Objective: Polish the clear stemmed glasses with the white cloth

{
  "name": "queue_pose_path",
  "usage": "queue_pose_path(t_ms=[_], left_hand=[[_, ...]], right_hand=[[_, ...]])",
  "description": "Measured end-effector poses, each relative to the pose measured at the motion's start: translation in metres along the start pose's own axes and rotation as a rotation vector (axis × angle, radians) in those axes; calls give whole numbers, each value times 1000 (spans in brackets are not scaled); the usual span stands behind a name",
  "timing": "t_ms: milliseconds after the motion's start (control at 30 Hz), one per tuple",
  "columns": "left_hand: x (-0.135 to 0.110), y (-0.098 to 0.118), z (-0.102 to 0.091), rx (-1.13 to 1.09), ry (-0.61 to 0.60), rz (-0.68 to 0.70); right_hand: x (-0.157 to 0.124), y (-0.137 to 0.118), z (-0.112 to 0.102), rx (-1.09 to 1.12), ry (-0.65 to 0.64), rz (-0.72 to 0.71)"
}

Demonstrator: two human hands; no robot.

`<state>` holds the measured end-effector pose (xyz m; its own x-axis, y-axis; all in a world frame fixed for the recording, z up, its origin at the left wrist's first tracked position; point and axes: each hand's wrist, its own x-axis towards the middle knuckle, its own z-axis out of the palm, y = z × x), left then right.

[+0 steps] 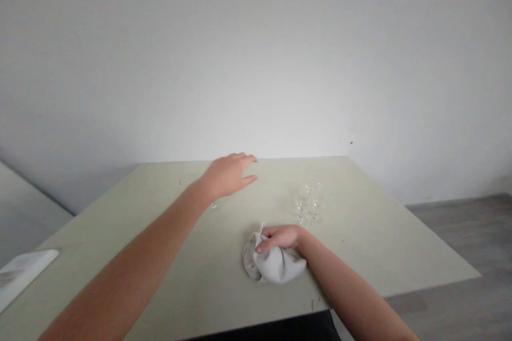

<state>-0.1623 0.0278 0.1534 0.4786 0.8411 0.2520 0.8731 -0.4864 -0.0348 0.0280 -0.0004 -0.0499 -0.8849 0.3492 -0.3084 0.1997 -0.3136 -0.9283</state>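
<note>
I have my right hand (282, 237) closed on a bunched pale cloth (280, 266) at the near middle of the tabletop (400, 240), just in front of a cluster of clear pieces (309, 203) too faint to make out singly. My left hand (230, 173) reaches toward the far edge, its grip wide with the thumb apart from the fingers, the wrist partly hiding another clear piece (214, 205)
</note>
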Motion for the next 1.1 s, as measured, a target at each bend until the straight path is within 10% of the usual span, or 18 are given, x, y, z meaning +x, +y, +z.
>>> queue_pose_path(t_ms=[200,433,633,900,1100], left_hand=[[57,110,53,-109,-15,625],[96,137,75,-45,-218,638],[53,98,59,-140,-46,591],[-66,4,14,-217,227,161],[-142,-49,3,-106,144,-111]], right_hand=[[-2,-6,0,-165,21,-46],[-1,-6,-2,-230,5,-52],[-3,-9,3,-192,-15,-44],[-4,-9,8,-160,-13,-12],[-4,-4,7,-103,35,18]])
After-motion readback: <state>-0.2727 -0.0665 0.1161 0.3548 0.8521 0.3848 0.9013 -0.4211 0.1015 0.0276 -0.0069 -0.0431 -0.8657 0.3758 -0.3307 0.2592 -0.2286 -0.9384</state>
